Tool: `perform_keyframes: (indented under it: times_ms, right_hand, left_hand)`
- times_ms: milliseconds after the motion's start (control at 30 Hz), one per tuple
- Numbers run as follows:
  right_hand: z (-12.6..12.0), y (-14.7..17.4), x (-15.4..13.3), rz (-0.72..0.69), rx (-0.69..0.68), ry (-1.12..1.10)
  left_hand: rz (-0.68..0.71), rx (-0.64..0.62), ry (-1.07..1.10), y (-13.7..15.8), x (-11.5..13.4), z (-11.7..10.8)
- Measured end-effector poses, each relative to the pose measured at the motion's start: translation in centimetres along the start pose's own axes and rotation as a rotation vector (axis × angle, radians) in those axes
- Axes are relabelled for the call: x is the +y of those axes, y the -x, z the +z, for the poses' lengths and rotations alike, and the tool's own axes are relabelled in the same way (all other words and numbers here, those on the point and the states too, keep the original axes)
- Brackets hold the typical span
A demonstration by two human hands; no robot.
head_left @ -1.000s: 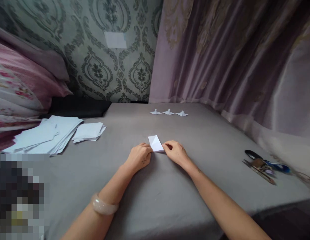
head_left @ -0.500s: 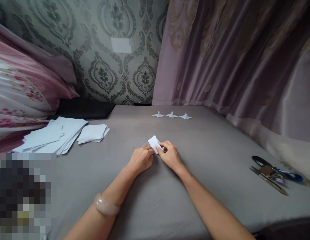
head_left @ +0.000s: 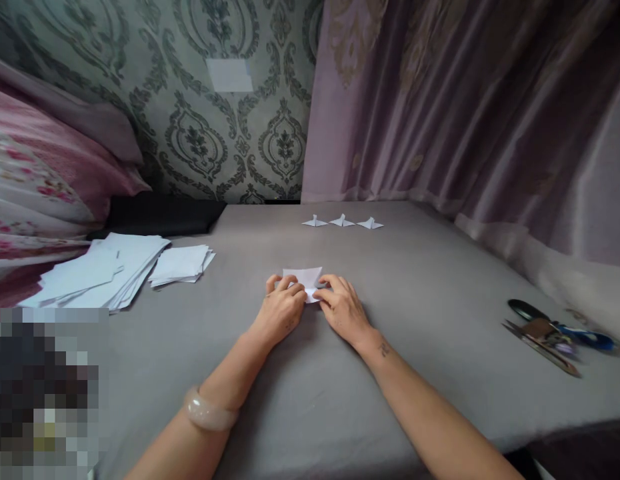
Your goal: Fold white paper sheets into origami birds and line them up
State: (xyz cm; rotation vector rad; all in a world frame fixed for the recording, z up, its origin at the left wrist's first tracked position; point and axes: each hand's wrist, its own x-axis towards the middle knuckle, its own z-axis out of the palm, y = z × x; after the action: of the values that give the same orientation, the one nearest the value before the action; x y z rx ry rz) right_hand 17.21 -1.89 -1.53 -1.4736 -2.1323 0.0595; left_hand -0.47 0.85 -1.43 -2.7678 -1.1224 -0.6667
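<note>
A small white sheet of paper (head_left: 304,276) with a crease across it stands partly raised between my hands, over the middle of the grey-covered table (head_left: 250,267). My left hand (head_left: 281,307) grips its left side, fingers curled over the edge. At the right side my right hand (head_left: 343,307) pinches the paper between thumb and fingers. Parts of the sheet's sides are hidden behind my fingers. Beyond it, three folded white paper figures (head_left: 342,221) with spread points sit in a row.
To the left lie a stack of large white sheets (head_left: 125,260) and a smaller stack of paper squares (head_left: 183,265). A black flat item (head_left: 160,215) is behind them. Scissors (head_left: 540,350) and other small tools, one blue-handled (head_left: 587,338), rest at the right edge. A curtain (head_left: 390,120) hangs behind.
The paper has turned from a tilted diamond to face me squarely, its far part now raised. My left hand has moved onto its left side; my right hand remains on the right.
</note>
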Motion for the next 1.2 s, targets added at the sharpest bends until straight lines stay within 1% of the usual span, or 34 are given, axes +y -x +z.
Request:
perform_keyframes:
  times_ms: [67, 167, 400, 533, 633, 800, 867, 967, 1033, 1100, 1200]
  right_hand:
    - [-0.2, 0.4, 0.2, 0.033, -0.024, 0.012]
    - [-0.5, 0.6, 0.2, 0.091, -0.058, 0.011]
    - [-0.6, 0.6, 0.2, 0.252, -0.139, -0.031]
    - [-0.3, 0.5, 0.2, 0.319, -0.147, -0.027]
    - [-0.2, 0.6, 0.2, 0.339, -0.139, -0.022]
    - [-1.3, 0.6, 1.1, 0.335, -0.169, -0.076]
    - [-1.9, 0.5, 1.4, 0.310, -0.166, -0.110]
    - [-2.3, 0.3, 1.2, 0.189, -0.155, -0.192]
    - [-2.1, 0.4, 0.7, 0.110, -0.175, -0.236]
    - [-1.8, 0.6, 0.1, 0.081, -0.219, -0.210]
    - [-1.5, 1.2, -0.6, 0.085, -0.273, -0.091]
  left_hand:
    - [0.008, -0.036, 0.019, 0.0, 0.1, 0.0]
    - [-0.010, -0.049, 0.051, -0.1, 0.3, 0.0]
    - [-0.139, -0.036, 0.104, -0.4, 0.4, 0.5]
    - [-0.159, -0.036, 0.072, -0.9, 0.4, 1.0]
    - [-0.163, -0.032, 0.059, -1.2, 0.4, 1.2]
    - [-0.156, -0.047, 0.069, -1.6, 0.5, 1.2]
    - [-0.147, -0.052, 0.072, -1.7, 0.5, 1.1]
    - [-0.134, -0.051, 0.069, -1.9, 0.5, 1.2]
    - [-0.133, -0.056, 0.069, -1.9, 0.6, 1.2]
    - [-0.142, -0.063, 0.076, -2.0, 0.6, 1.3]
    - [-0.178, -0.050, 0.089, -1.9, 0.4, 1.2]
